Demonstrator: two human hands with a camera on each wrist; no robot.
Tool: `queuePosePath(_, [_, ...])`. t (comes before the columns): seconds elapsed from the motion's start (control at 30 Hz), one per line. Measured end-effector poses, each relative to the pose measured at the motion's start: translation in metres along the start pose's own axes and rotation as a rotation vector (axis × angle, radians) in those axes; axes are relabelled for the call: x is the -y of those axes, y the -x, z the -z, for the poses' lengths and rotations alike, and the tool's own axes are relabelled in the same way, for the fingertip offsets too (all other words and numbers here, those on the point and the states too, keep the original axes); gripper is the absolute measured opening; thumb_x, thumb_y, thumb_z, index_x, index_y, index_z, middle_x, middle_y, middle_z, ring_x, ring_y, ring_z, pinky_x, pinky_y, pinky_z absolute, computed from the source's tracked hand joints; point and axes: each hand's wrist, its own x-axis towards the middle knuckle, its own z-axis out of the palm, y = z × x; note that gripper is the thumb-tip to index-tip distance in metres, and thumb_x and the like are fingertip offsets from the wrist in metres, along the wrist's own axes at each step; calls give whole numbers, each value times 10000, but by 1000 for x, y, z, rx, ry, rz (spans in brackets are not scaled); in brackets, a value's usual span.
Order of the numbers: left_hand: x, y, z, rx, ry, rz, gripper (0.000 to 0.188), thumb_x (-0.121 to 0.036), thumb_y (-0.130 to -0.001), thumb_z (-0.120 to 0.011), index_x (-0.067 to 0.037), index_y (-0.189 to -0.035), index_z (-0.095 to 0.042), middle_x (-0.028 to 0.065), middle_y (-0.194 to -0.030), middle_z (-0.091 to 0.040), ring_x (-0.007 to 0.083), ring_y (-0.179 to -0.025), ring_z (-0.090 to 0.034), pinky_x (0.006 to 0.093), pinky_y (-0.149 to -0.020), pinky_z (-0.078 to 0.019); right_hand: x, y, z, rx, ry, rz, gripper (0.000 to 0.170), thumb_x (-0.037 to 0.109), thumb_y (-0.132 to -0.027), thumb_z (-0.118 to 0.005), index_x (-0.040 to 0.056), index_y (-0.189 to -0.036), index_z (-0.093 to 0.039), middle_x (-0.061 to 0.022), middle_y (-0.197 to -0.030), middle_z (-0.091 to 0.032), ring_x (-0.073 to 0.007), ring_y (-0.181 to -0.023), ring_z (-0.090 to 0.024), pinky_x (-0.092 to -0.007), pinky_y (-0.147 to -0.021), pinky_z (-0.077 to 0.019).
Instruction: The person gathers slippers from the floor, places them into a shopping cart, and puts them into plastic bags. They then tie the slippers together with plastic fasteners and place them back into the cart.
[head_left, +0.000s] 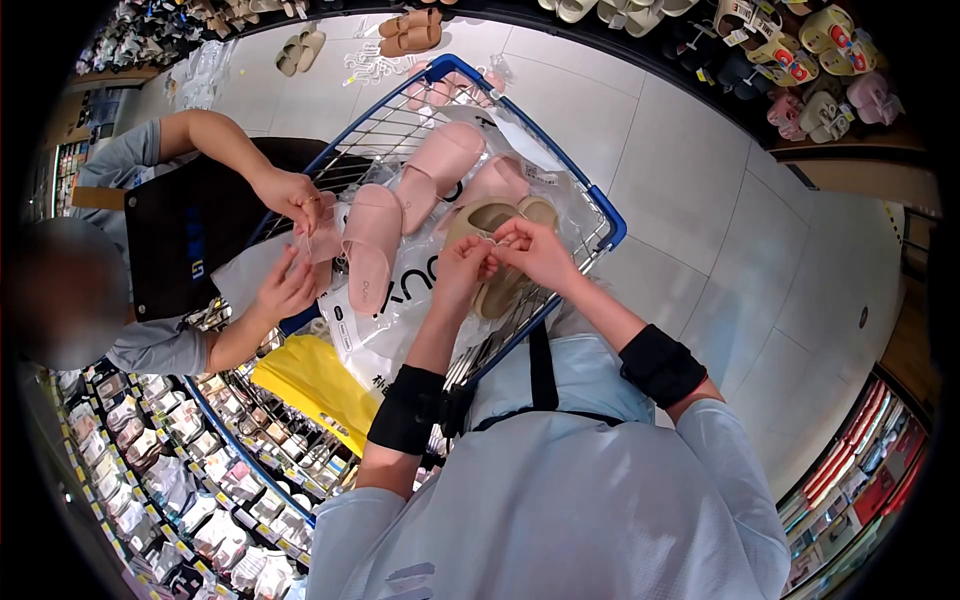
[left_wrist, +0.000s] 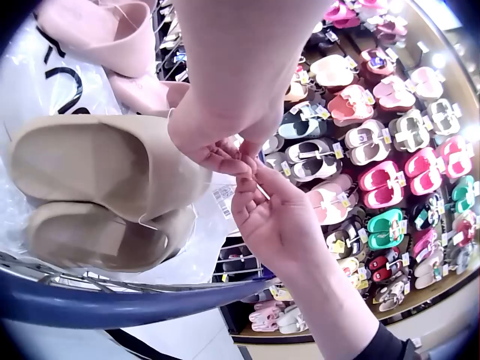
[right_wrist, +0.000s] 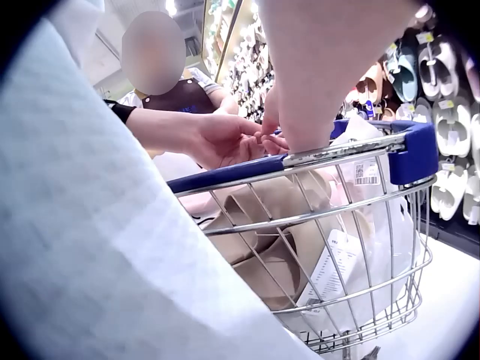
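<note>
Over the cart, my left hand (head_left: 462,268) and right hand (head_left: 540,258) meet fingertip to fingertip, each pinching a thin white cord (head_left: 490,240). Most of the cord is hidden by the fingers. Right below them lies a pair of tan slippers (left_wrist: 82,165), soles down and side by side; a thin white loop (left_wrist: 169,114) shows at the edge of one. A white printed tag (right_wrist: 330,271) hangs by the slippers inside the cart wires. Pink slippers (head_left: 370,245) rest on white plastic bags (head_left: 375,340) to the left of my hands.
The blue-rimmed wire cart (head_left: 612,220) stands close against my body. Across it, another person's hands (head_left: 288,195) handle a clear, pinkish item. A yellow bag (head_left: 315,390) lies at the near left. Shelves of slippers (left_wrist: 382,176) line the aisle; tan slippers (head_left: 300,50) lie on the floor.
</note>
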Motion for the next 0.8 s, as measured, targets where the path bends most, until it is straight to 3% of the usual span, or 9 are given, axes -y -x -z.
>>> queuePosePath(0.1, [1,1,-3,-34,37,-4,96,-123,-865,-536,-59,-794,-540,18,-685,-587,65,-585,-557,174,-543,-452,12,4,-2,-39,252,42,120,71,-811,-617,-28,-879,-606,8,-666,-584,-30,-618,-531,-180,-547,-425])
queuePosePath(0.4, [0,5,0,-44,67,-3,71,-109,-857,-542,-73,-807,-506,41,-715,-601,102,-615,-587,186,-551,-459,-6,0,1,6,344,46,110,89,-828,-600,-15,-859,-613,15,-708,-592,-22,-629,-492,-176,-558,-401])
queuePosePath(0.6, [-16,9,4,35,258,74,87,-86,-840,-576,-66,-889,-508,79,-832,-646,110,-700,-618,179,-570,-443,-12,-1,8,-54,179,3,79,69,-830,-561,-1,-824,-598,24,-707,-579,-30,-615,-479,-193,-549,-398])
queuePosePath(0.7, [-15,11,7,80,203,25,123,-69,-836,-579,-51,-937,-511,107,-914,-651,116,-749,-627,185,-602,-459,-8,0,7,-92,148,15,81,73,-837,-556,2,-840,-595,33,-694,-565,-24,-603,-462,-187,-537,-382])
queuePosePath(0.8, [-19,15,-1,28,-43,-67,138,-64,-846,-568,-15,-963,-514,124,-948,-644,117,-761,-621,205,-618,-478,-11,-1,7,-96,102,1,82,74,-841,-554,2,-858,-591,39,-698,-552,-21,-608,-458,-180,-541,-375])
